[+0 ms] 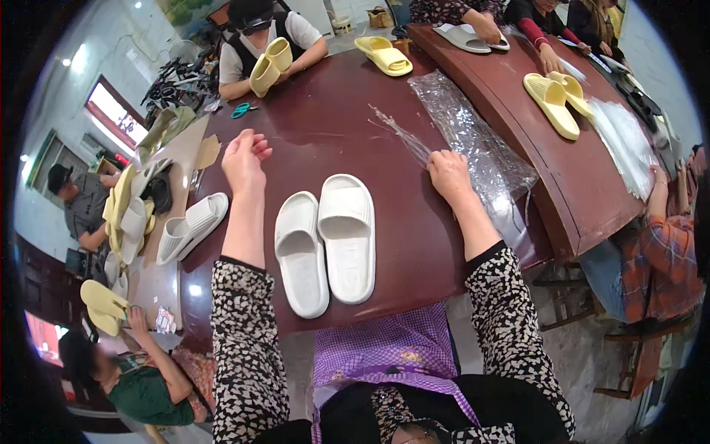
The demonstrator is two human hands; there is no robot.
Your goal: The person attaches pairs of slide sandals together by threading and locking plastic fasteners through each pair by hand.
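Pair of white slides (325, 240) lies unbagged at tabletop (333, 133) centre — right hand (447, 174), at 3 o'clock, pinches a clear bag (403, 137) off the stack (473, 140); left hand (244, 159), at 10 o'clock, loosely open, empty — bagging judged barely begun.

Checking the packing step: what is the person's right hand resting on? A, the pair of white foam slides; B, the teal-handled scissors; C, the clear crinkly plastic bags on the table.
C: the right hand lies on the edge of the clear crinkly plastic bags, apart from the pair of white foam slides.
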